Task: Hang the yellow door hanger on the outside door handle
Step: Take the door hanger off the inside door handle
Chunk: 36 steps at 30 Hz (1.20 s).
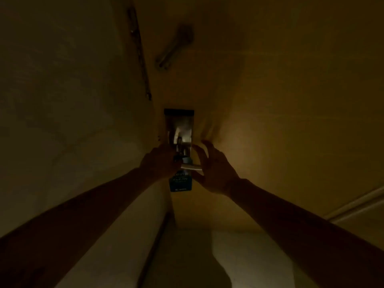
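Note:
The light is very dim. A metal lock plate sits on the door, with a pale lever handle below it. The door hanger is a card that looks dark here, printed with "CLEAN", and it hangs down from the handle. My left hand is closed around the hanger's upper part at the handle's base, hiding the hole. My right hand is just right of the lever's end, with its fingers spread and curled; its thumb is near the card's right edge.
A metal bar that looks like a door-closer arm lies on the door above. The door's edge strip runs up at left beside a wall. A pale moulding crosses at lower right. The floor lies below.

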Motion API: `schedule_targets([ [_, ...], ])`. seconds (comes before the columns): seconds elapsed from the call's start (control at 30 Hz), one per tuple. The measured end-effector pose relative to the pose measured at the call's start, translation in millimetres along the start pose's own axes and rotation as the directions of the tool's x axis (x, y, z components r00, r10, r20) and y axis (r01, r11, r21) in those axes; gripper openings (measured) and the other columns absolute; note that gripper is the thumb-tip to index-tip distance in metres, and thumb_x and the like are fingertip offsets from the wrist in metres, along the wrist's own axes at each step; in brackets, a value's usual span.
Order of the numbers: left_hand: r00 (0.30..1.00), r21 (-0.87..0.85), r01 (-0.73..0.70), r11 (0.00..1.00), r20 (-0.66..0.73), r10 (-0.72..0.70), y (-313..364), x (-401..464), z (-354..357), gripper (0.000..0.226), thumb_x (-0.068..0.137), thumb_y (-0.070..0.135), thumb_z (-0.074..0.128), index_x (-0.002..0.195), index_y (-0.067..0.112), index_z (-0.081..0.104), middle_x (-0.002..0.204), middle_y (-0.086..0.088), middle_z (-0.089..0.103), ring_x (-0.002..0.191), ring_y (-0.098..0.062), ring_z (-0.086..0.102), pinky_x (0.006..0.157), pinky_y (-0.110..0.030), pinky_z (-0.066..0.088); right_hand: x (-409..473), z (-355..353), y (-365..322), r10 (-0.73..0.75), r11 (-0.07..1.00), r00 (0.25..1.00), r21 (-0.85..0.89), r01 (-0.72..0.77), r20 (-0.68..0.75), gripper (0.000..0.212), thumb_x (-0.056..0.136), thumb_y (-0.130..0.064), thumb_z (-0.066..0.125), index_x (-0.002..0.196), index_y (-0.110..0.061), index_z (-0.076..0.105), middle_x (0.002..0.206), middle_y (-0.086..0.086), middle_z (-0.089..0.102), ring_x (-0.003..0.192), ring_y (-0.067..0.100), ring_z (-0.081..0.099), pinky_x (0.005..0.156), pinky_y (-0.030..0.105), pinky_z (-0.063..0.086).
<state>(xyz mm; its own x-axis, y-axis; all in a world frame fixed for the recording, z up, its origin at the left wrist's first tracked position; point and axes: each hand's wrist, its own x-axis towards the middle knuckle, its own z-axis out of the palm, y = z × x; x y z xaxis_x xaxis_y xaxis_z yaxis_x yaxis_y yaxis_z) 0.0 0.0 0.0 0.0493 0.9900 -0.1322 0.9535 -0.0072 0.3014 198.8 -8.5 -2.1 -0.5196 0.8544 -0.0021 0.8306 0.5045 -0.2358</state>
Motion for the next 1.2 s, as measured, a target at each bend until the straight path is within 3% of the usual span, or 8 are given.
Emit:
schedule_targets([
  [0.17, 0.998, -0.116, 0.049, 0.992, 0.045, -0.044, -0.1, 1.1, 19.9, 0.05, 0.095, 0.033, 0.053, 0.138, 0.009, 0.044, 0.131, -0.017, 0.057, 0.112, -0.033, 0.058, 0.09, -0.042, 0.052, 9.9, 26.5, 15.0, 0.009, 0.999, 0.997, 0.049, -0.012, 0.08, 0.081, 0.098, -0.05, 0.051, 0.159, -0.019, 0.007, 0.166, 0.014, -0.001, 0.145, 0.039, 0.026, 0.115, 0.053, 0.032],
  [0.27, 0.998, -0.13, 0.06, 0.99, 0.028, -0.056, 1.4, 0.6, 25.0, 0.044, 0.095, 0.03, 0.052, 0.134, 0.01, 0.047, 0.114, -0.014, 0.066, 0.091, -0.03, 0.065, 0.072, -0.037, 0.053, 13.1, 31.2, 16.5, -0.05, 0.996, 0.994, 0.078, 0.042, 0.094, 0.08, 0.098, -0.047, 0.052, 0.159, -0.018, 0.009, 0.166, 0.016, 0.001, 0.14, 0.04, 0.034, 0.111, 0.052, 0.037],
  [0.33, 0.996, -0.086, 0.082, 0.993, 0.024, -0.08, 0.6, 2.9, 24.0, 0.034, 0.095, 0.025, 0.052, 0.122, 0.003, 0.052, 0.104, -0.018, 0.066, 0.075, -0.027, 0.06, 0.06, -0.03, 0.044, 16.1, 31.8, 18.6, -0.079, 0.994, 0.992, 0.089, 0.07, 0.102, 0.081, 0.097, -0.046, 0.054, 0.159, -0.019, 0.009, 0.165, 0.017, 0.003, 0.137, 0.04, 0.038, 0.108, 0.052, 0.04],
  [0.6, 0.981, -0.038, 0.162, 0.986, 0.119, -0.156, 14.6, -12.1, 13.3, 0.021, 0.096, 0.02, 0.05, 0.098, 0.0, 0.058, 0.1, -0.021, 0.065, 0.073, -0.024, 0.057, 0.057, -0.03, 0.04, 7.9, 29.7, 32.7, -0.129, 0.975, 0.983, 0.195, 0.102, 0.129, 0.078, 0.096, -0.036, 0.061, 0.157, -0.017, 0.016, 0.165, 0.014, 0.002, 0.135, 0.038, 0.04, 0.101, 0.047, 0.048],
  [0.7, 0.986, 0.009, 0.081, 0.997, 0.146, -0.081, 31.1, -15.7, 14.9, 0.027, 0.096, 0.022, 0.049, 0.111, 0.001, 0.058, 0.096, -0.016, 0.064, 0.065, -0.017, 0.053, 0.051, -0.024, 0.036, 0.4, 24.3, 43.8, -0.124, 0.97, 0.986, 0.225, 0.096, 0.11, 0.079, 0.096, -0.035, 0.061, 0.157, -0.017, 0.015, 0.165, 0.012, 0.003, 0.137, 0.037, 0.039, 0.099, 0.045, 0.05],
  [0.87, 0.983, 0.085, -0.034, 0.996, 0.182, 0.018, 79.0, -5.2, 29.7, 0.028, 0.097, 0.028, 0.046, 0.088, 0.004, 0.058, 0.09, -0.012, 0.059, 0.078, -0.025, 0.057, 0.07, -0.036, 0.046, -26.5, 15.6, 77.8, -0.065, 0.965, 0.994, 0.261, 0.04, 0.09, 0.082, 0.096, -0.035, 0.061, 0.158, -0.022, 0.01, 0.165, 0.011, 0.002, 0.128, 0.032, 0.048, 0.089, 0.036, 0.051],
  [1.03, 0.961, 0.057, -0.12, 0.991, 0.259, 0.102, 151.1, 8.6, 45.3, 0.038, 0.101, 0.034, 0.04, 0.067, 0.018, 0.044, 0.063, -0.004, 0.046, 0.05, -0.019, 0.043, 0.047, -0.034, 0.034, -71.9, -2.5, 131.8, 0.057, 0.946, 0.994, 0.314, -0.085, 0.096, 0.079, 0.1, -0.036, 0.056, 0.159, -0.02, 0.006, 0.165, 0.012, 0.0, 0.137, 0.039, 0.037, 0.1, 0.044, 0.048],
  [1.2, 0.94, -0.116, -0.17, 0.979, 0.28, 0.196, 221.5, 7.5, 45.6, 0.034, 0.099, 0.031, 0.048, 0.094, 0.004, 0.067, 0.087, -0.018, 0.072, 0.072, -0.032, 0.071, 0.066, -0.046, 0.058, -120.1, -30.5, 173.9, 0.168, 0.913, 0.983, 0.365, -0.183, 0.072, 0.09, 0.095, -0.046, 0.061, 0.159, -0.018, 0.004, 0.162, 0.013, 0.009, 0.133, 0.038, 0.043, 0.101, 0.05, 0.049],
])
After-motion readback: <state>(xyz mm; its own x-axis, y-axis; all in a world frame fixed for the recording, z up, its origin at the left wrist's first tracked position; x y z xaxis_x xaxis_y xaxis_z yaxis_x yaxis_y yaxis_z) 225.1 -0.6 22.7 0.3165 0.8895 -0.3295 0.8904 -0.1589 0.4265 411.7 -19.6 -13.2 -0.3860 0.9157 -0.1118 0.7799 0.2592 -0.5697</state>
